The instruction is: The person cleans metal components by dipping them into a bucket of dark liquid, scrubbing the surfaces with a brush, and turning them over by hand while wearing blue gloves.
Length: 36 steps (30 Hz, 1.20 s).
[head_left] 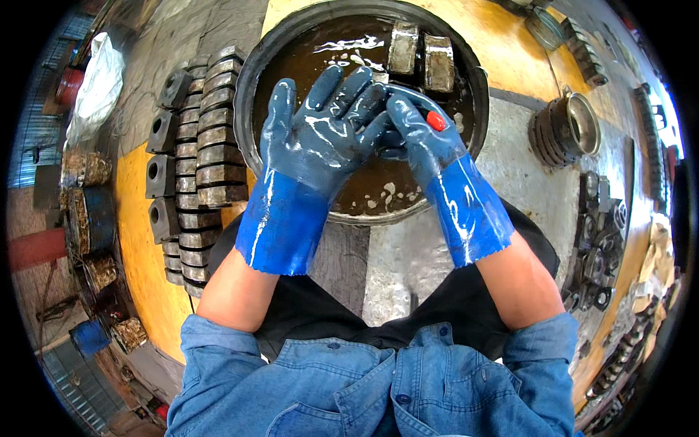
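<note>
Long blue rubber gloves, wet and shiny, cover both my hands. My left hand [317, 131] is raised over a round black tub [249, 87] of brown liquid, its fingers spread. My right hand [429, 138] is against the left one's inner side, with its fingers curled in around the edge of the left glove; their tips are partly hidden. Near the right thumb's base shows a small red patch [435, 120]; whether it belongs to the glove I cannot tell. Beyond my hands, two blocky metal pieces, one on the left [403, 48] and one on the right [438, 64], sit in the tub.
Stacked rows of metal blocks [220, 131] stand left of the tub, beside several holed blocks [160, 176]. A ribbed metal cylinder [566, 127] and dark metal parts [597, 233] lie at right. A white bag [97, 87] is at far left. My knees flank the tub's near side.
</note>
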Tool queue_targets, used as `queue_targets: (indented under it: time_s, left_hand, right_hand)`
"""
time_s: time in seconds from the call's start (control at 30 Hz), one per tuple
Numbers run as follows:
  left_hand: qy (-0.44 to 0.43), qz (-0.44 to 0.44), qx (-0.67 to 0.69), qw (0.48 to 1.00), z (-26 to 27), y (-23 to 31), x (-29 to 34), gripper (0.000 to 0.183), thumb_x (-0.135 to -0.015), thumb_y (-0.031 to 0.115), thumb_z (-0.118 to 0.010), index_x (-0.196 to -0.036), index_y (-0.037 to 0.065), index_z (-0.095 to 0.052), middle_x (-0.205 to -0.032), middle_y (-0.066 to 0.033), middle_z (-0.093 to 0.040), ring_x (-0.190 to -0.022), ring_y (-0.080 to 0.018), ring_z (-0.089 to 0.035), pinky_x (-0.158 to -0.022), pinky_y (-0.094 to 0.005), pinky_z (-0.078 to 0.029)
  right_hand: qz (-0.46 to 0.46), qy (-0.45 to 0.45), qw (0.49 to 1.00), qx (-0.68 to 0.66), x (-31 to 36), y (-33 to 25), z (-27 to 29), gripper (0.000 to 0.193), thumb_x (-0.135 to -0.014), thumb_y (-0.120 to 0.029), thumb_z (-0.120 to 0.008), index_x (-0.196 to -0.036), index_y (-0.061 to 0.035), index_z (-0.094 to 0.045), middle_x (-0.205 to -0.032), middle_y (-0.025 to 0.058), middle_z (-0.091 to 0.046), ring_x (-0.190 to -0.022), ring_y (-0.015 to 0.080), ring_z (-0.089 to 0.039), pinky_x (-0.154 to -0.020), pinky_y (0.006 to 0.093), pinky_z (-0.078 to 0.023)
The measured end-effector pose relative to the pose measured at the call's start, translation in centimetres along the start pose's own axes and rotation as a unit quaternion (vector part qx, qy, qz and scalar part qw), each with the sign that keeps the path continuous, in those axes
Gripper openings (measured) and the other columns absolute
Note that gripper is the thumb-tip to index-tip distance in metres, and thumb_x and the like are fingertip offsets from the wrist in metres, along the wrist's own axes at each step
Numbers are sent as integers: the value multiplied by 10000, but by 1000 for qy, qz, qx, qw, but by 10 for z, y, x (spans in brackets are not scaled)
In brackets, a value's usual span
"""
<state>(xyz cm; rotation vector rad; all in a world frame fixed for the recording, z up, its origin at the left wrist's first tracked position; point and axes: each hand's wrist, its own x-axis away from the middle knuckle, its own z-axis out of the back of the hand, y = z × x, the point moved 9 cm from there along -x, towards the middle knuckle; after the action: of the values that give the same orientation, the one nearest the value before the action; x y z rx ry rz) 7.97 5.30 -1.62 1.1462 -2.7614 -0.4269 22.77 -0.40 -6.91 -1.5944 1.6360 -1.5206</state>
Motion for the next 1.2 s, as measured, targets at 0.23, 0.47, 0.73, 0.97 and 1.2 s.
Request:
queue_targets:
  time_s: [0.23,0.47,0.73,0.97,1.2]
  left_hand:
    - [-2,-12,0,1000,-2,10,6,691,-1092,570,-455,-1607,113,-397,-1657,-205,-414,-1513,-412,-415,-1244,-638,-326]
    - [1,-33,6,999,3,23,12,688,-1094,571,-451,-1611,121,-393,-1660,-203,-409,-1515,-411,-413,-1243,-635,-329]
    - [-13,-16,-12,1000,-4,14,11,716,-1086,566,-488,-1612,88,-398,-1642,-228,-432,-1503,-399,-442,-1259,-572,-329]
    - [5,-10,-1,1000,-2,9,14,736,-1073,578,-498,-1612,88,-398,-1647,-225,-425,-1509,-397,-432,-1262,-573,-318]
    - [26,-5,-2,1000,-3,4,23,755,-1059,590,-509,-1613,89,-399,-1652,-222,-418,-1515,-395,-422,-1266,-574,-308]
  right_hand:
    - [191,-31,923,334,3,-20,6,315,-1005,-290,-726,-1251,-95,-747,-996,117,-783,-872,214,-744,-819,345,-599]
    - [170,-164,649,723,42,2,-26,312,-982,-381,-670,-1162,-134,-731,-1029,179,-775,-944,386,-752,-848,488,-612]
    - [0,-243,549,799,53,44,-15,482,-967,-448,-683,-1318,-118,-682,-1197,193,-752,-1110,382,-727,-996,481,-574]
    - [86,-190,788,579,55,-12,-17,367,-969,-363,-723,-1182,-68,-767,-1063,158,-787,-989,365,-759,-891,460,-597]
    - [113,-92,948,283,32,-9,-7,394,-962,-226,-802,-1272,3,-721,-1132,126,-770,-1012,183,-726,-917,330,-594]
